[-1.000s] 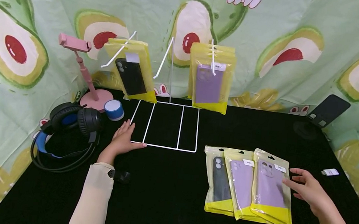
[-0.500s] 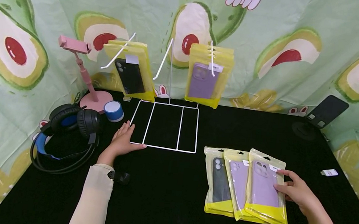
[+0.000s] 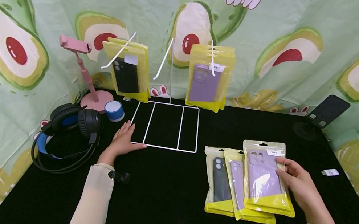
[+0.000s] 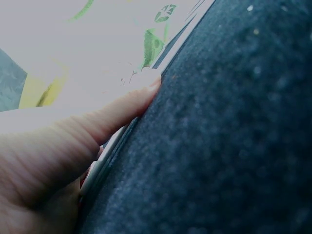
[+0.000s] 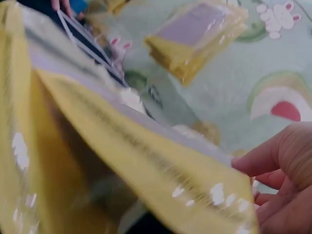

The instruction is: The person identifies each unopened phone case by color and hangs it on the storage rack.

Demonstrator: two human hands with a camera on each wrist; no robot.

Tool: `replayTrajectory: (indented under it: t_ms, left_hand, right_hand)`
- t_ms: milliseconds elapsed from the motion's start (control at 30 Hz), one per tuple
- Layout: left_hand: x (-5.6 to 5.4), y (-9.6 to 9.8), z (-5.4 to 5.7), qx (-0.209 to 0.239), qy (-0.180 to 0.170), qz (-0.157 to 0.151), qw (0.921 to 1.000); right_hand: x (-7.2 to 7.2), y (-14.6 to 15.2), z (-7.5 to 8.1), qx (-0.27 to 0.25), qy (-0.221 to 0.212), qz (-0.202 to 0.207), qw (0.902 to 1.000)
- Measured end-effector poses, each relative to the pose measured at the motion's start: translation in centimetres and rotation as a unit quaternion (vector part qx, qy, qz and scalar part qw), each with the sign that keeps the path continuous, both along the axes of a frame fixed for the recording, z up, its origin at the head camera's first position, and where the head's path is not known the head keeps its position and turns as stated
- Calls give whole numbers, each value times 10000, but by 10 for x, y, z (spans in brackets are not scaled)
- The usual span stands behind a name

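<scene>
My right hand (image 3: 302, 189) pinches the right edge of a yellow-edged clear bag with a lilac phone case (image 3: 263, 175) in it. That bag is lifted and partly covers another bagged lilac phone case (image 3: 237, 176); a bagged dark phone case (image 3: 221, 182) lies at the left of the group. In the right wrist view the held bag's yellow bottom (image 5: 161, 165) fills the foreground. With its fingers spread, my left hand (image 3: 121, 140) rests on the near left corner of a white wire rack (image 3: 169, 148). Its thumb (image 4: 126, 105) lies along the front wire in the left wrist view.
Bagged cases hang on the rack's left hook (image 3: 127, 73) and right hook (image 3: 207, 82); the middle hook (image 3: 163, 59) is bare. Headphones (image 3: 89, 122), a blue round box (image 3: 114, 110) and a pink phone stand (image 3: 95, 97) are left. A dark stand (image 3: 329, 111) and white USB stick (image 3: 330, 172) are right.
My right hand has moved left onto the top bagged lilac case, gripped its edge and raised it off the others. The hanging bags have swung slightly. My left hand stays put.
</scene>
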State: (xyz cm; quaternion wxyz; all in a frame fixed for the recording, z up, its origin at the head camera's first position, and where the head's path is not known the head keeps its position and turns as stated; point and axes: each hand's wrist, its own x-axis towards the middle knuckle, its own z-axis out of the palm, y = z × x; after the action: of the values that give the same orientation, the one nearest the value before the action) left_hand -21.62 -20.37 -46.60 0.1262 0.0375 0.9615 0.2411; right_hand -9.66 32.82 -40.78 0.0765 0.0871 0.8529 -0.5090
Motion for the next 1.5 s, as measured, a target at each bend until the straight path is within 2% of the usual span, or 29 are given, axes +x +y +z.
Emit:
replayTrajectory:
  t_ms: [100, 167, 267, 333, 467, 567, 700, 767, 800, 867, 1000, 1100, 1267, 1500]
  left_hand:
    - [0, 0, 1, -19, 1, 10, 10000]
    - [-1, 0, 2, -25, 3, 14, 10000]
    - [0, 0, 2, -11, 3, 25, 10000]
    - [0, -1, 1, -13, 3, 23, 10000]
    - [-1, 0, 0, -3, -12, 3, 10000]
    - [0, 1, 1, 5, -26, -2, 10000]
    - [1, 1, 1, 0, -20, 20, 10000]
    - [2, 1, 2, 0, -16, 41, 10000]
    - [2, 1, 2, -2, -7, 41, 10000]
    - [2, 1, 2, -2, 0, 31, 10000]
    - [1, 1, 2, 9, 11, 19, 10000]
    - [1, 0, 2, 8, -2, 15, 10000]
    - [1, 0, 2, -3, 12, -20, 10000]
    - [1, 1, 3, -12, 22, 17, 10000]
  right_hand:
    - [-6, -9, 9, -341, 418, -64, 9985]
    - [-10, -17, 15, -797, 681, -113, 9944]
    - [-17, -34, 24, -1603, 1105, -38, 9809]
    - [-21, -48, 31, -2103, 1460, 97, 9666]
    - [-28, -76, 48, -2662, 2206, 551, 9367]
    - [-34, -95, 63, -2985, 2801, 955, 9074]
    - [-41, -119, 83, -3463, 3506, 1281, 8607]
    - [-44, -131, 92, -3573, 3744, 1281, 8460]
    - [-46, -136, 96, -3564, 3825, 1253, 8432]
    - [-49, -145, 103, -3455, 3906, 1197, 8448]
    - [-57, -159, 110, -3098, 3812, 946, 8659]
    - [-65, -164, 109, -3019, 3659, 699, 8776]
    - [-76, -166, 103, -3020, 3466, 439, 8870]
    - [-91, -167, 98, -2919, 3290, 367, 8973]
